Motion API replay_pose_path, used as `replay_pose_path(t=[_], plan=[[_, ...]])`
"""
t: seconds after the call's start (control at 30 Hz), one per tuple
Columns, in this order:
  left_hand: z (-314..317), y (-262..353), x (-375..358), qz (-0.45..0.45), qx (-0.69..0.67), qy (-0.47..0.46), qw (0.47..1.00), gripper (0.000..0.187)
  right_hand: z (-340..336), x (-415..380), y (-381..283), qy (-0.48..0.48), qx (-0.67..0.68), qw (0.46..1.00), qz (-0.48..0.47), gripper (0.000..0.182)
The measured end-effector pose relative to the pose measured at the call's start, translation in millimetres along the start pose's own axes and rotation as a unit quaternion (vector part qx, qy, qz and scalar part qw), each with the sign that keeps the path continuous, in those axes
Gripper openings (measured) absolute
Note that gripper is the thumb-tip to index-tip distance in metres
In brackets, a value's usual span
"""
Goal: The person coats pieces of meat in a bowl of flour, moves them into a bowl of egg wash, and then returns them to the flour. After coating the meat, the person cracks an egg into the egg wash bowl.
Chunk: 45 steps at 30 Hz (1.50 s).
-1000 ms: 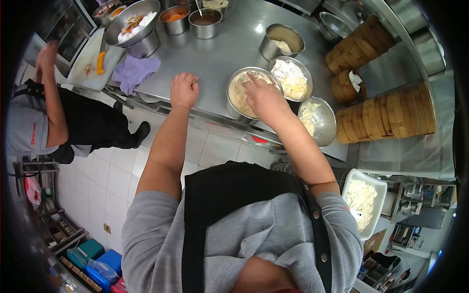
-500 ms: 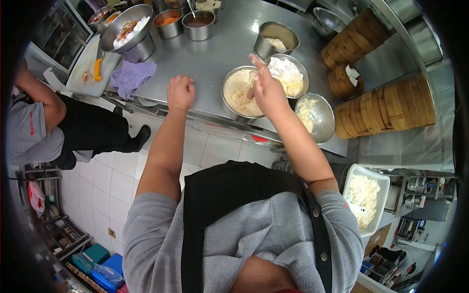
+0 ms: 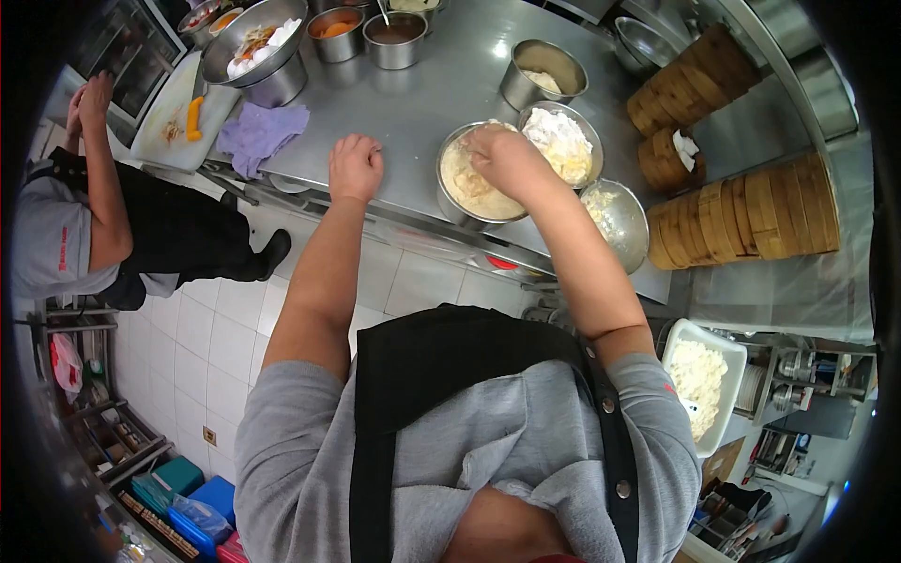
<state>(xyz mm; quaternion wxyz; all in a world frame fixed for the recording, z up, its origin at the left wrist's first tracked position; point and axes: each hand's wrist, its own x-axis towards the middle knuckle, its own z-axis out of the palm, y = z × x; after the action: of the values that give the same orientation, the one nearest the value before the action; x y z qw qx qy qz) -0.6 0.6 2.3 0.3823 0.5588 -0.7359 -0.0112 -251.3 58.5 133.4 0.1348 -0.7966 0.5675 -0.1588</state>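
Observation:
My right hand (image 3: 514, 161) is over a round metal pot (image 3: 449, 202) holding a pale yellow dough-like mixture (image 3: 469, 188). Its fingers are bent down and drawn together at the mixture; anything between them is hidden. Just right of the pot stands a metal bowl (image 3: 598, 158) of white fluffy stuff with yellow patches (image 3: 561, 141). Nearer the counter's edge, another metal bowl (image 3: 627, 230) has pale yellow smears and bits inside. Resting at the counter's front edge, my left hand (image 3: 357, 167) is curled into a loose fist, with nothing visible in it.
Behind the pot is a deeper metal pot (image 3: 526, 84). Bamboo steamers (image 3: 751, 211) are stacked at the right. Leftward lie a purple cloth (image 3: 261, 139) and a cutting board (image 3: 150, 150) with an orange-handled knife (image 3: 193, 120). A co-worker (image 3: 103, 216) stands at the left.
My right hand has gone from raised with fingers extended to bent down over the pot's mixture. My left hand stays at the counter edge. The co-worker's hands are now raised together.

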Motion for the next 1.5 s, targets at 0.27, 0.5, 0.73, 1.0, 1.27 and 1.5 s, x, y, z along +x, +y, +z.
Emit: replay_pose_path(t=[0.27, 0.5, 0.73, 1.0, 1.27, 1.5], plan=[[0, 0, 0, -0.001, -0.001, -0.007, 1.000, 0.008, 18, 5, -20, -0.017, -0.077, 0.997, 0.020, 0.034], [-2, 3, 2, 0.008, 0.005, 0.001, 1.000, 0.008, 19, 20, -21, -0.087, -0.087, 0.990, 0.065, 0.036], [1, -3, 0, -0.010, 0.019, -0.024, 0.999, 0.011, 6, 35, -2, -0.107, 0.010, 0.987, 0.117, 0.034], [2, -2, -1, -0.015, 0.011, -0.026, 0.999, 0.011, -50, 2, -33, -0.095, 0.050, 0.987, 0.119, 0.032], [3, -2, -2, -0.008, 0.005, -0.009, 1.000, 0.009, -17, -3, -20, -0.077, 0.088, 0.992, 0.052, 0.028], [4, -2, -2, 0.001, 0.012, 0.000, 1.000, 0.008, -28, 7, 3, -0.187, 0.264, 0.939, 0.118, 0.034]])
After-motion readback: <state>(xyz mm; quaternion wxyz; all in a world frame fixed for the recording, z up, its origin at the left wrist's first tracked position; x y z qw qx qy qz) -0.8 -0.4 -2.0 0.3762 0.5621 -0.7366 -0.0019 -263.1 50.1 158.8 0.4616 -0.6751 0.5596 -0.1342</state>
